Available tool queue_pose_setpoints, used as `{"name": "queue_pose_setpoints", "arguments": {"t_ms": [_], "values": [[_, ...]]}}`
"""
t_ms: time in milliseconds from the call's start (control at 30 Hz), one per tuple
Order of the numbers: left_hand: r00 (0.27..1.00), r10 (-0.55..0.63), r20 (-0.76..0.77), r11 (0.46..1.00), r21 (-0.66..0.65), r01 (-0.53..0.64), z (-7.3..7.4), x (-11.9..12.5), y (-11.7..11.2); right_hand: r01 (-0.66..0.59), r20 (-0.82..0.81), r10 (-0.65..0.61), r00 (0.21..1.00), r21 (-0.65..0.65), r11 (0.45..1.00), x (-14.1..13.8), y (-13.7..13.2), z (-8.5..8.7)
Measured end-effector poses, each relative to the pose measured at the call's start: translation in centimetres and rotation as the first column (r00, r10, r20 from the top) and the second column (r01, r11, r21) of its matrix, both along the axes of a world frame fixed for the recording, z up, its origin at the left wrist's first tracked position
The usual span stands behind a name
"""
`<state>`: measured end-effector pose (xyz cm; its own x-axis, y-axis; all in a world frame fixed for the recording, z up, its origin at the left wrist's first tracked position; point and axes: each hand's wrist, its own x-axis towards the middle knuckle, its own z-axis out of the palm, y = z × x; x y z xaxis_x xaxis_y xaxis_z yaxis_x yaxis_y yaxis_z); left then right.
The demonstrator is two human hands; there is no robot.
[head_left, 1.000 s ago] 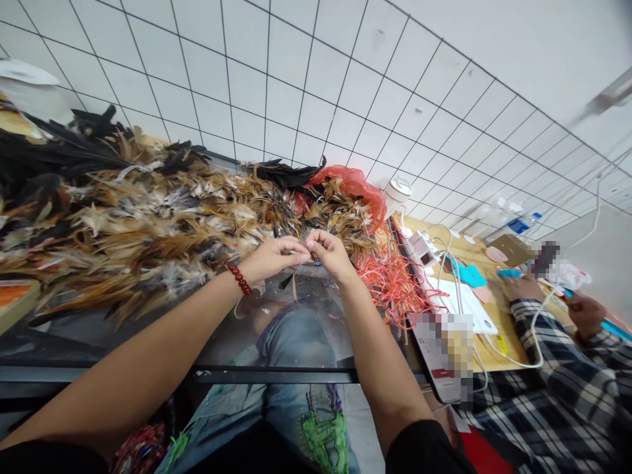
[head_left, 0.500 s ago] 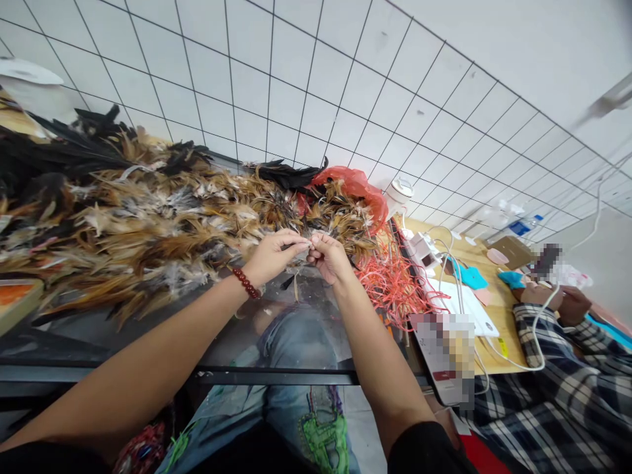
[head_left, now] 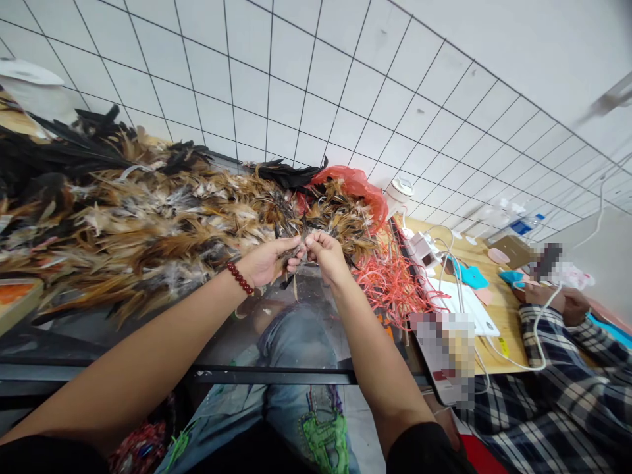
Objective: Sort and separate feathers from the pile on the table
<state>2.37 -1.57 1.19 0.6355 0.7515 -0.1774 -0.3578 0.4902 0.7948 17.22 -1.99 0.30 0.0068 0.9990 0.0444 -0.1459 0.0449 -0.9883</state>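
Note:
My left hand [head_left: 269,261], with a red-brown bead bracelet [head_left: 240,278] at its wrist, is closed with thumb and fingers on a small bunch of feathers. Tips of this bunch stick out around the fingers. Close against it, my right hand [head_left: 328,255] pinches at the quill ends; exactly what lies between its fingertips is too small to make out. A big pile of brown, white and grey feathers [head_left: 162,230] spreads behind and left of my hands. One small dark feather [head_left: 286,283] shows just below the left fingers, on the dark glossy tabletop [head_left: 227,336].
Long black feathers [head_left: 64,145] lie at the back left. A red plastic bag [head_left: 358,184] holds more feathers. Tangled pink-red strips [head_left: 390,283] lie at right, beside a phone [head_left: 434,362] and white cables. A co-worker in a plaid sleeve [head_left: 548,336] sits at the wooden table [head_left: 513,352].
My left hand has turned, showing more of its palm, and a feather bunch is now visible in its fingers. My right hand has stayed nearly in place. The co-worker's hands shifted slightly.

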Motion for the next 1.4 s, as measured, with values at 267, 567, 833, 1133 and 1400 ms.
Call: {"name": "queue_pose_setpoints", "arguments": {"t_ms": [267, 567, 833, 1133, 1400], "values": [[0.989, 0.110, -0.103, 0.988, 0.116, -0.098, 0.0, -0.2, 0.1, 0.032, 0.057, -0.036, 0.998, 0.069, 0.997, 1.1, -0.1, 1.0], [0.926, 0.173, -0.336, 0.931, 0.362, -0.043, -0.1, 0.2, -0.3, 0.022, 0.134, -0.046, 0.990, 0.176, 0.984, 1.6, -0.3, 1.3], [0.884, 0.235, -0.404, 0.898, 0.438, -0.039, -0.7, 0.4, -0.3, 0.031, 0.283, -0.096, 0.954, 0.227, 0.973, 1.5, -0.8, 2.0], [0.898, 0.243, -0.366, 0.932, 0.346, -0.110, -0.5, 0.6, -0.3, 0.107, 0.313, -0.168, 0.935, 0.202, 0.973, 1.9, -0.1, 1.3], [0.855, 0.221, -0.468, 0.913, 0.408, -0.012, -1.3, 0.6, -0.3, 0.006, 0.498, -0.152, 0.854, 0.283, 0.959, 1.4, -0.7, 1.2]]}}
